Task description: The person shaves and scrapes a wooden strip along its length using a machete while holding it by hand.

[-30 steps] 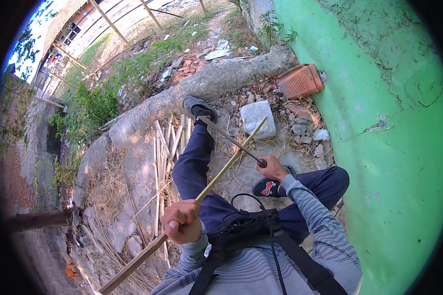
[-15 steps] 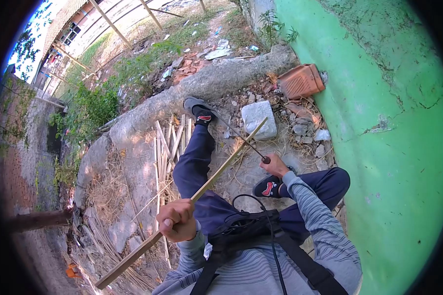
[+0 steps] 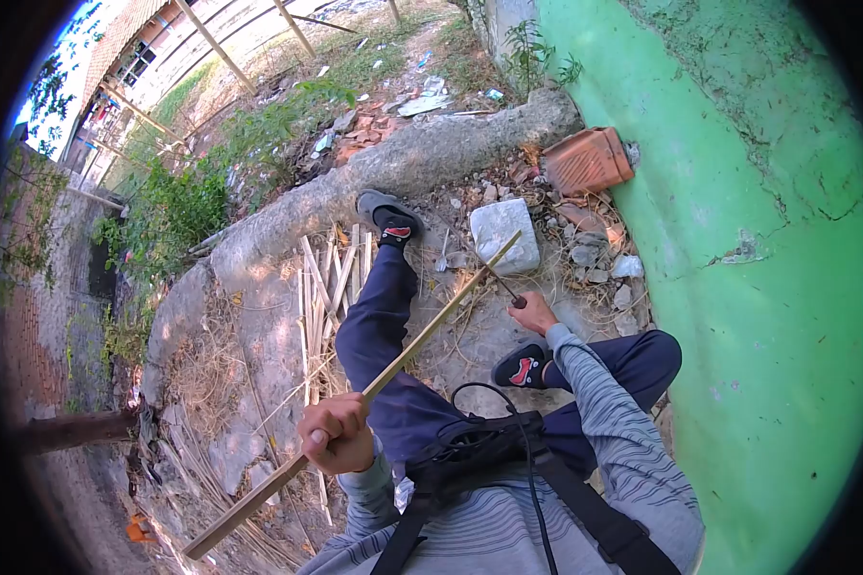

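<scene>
My left hand [image 3: 338, 436] is closed in a fist around a long bamboo strip [image 3: 422, 339]. The strip slants from the lower left up to the right, its far end in front of a white stone block [image 3: 501, 225] on the ground. My right hand [image 3: 537, 314] grips the dark handle of a long-bladed knife [image 3: 519, 302]. Its thin blade points up and left to the strip near that far end; whether they touch I cannot tell. Beyond the strip the blade is hard to make out.
Several split bamboo strips [image 3: 314, 307] lie left of my outstretched leg. A rough concrete ledge [image 3: 422, 153] crosses ahead, by my shoe. To the right rises a green wall [image 3: 758, 316], with an orange roof tile [image 3: 588, 161] and rubble at its foot. Bushes [image 3: 177, 206] grow at left.
The knife's blade has turned and dropped from crossing over the strip's far end to below it. My left hand and the strip have shifted slightly left and down.
</scene>
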`<action>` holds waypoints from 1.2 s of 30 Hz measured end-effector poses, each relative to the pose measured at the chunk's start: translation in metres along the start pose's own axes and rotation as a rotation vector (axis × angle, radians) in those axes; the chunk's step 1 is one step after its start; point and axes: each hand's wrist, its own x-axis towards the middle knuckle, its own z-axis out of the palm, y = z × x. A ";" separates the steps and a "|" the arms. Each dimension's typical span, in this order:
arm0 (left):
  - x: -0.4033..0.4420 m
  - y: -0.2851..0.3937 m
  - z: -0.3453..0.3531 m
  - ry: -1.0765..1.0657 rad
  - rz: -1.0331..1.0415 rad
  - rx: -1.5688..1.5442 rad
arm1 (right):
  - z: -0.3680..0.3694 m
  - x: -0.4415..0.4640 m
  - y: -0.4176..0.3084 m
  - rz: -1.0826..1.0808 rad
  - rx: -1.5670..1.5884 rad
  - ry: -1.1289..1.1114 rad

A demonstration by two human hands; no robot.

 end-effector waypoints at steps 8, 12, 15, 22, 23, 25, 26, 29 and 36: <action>0.003 -0.003 -0.059 0.252 -0.035 -0.086 | 0.031 -0.003 -0.024 -0.021 -0.014 0.129; 0.009 -0.003 -0.045 0.155 -0.037 -0.093 | 0.031 -0.012 -0.034 -0.078 -0.018 0.042; 0.008 -0.003 -0.048 0.185 -0.047 -0.106 | 0.031 -0.013 -0.039 -0.122 -0.030 0.036; -0.002 -0.003 -0.056 0.266 -0.046 -0.109 | 0.036 -0.016 -0.041 -0.113 0.015 0.029; -0.003 -0.002 -0.055 0.262 -0.054 -0.095 | 0.037 -0.016 -0.040 -0.112 0.015 0.030; -0.003 -0.001 -0.055 0.259 -0.059 -0.080 | 0.037 -0.016 -0.040 -0.117 0.023 0.034; -0.003 -0.001 -0.055 0.273 -0.059 -0.073 | 0.037 -0.016 -0.039 -0.118 0.022 0.032; -0.004 -0.001 -0.055 0.284 -0.061 -0.070 | 0.037 -0.018 -0.040 -0.122 0.015 0.040; -0.006 -0.001 -0.057 0.292 -0.062 -0.067 | 0.035 -0.020 -0.044 -0.118 0.019 0.041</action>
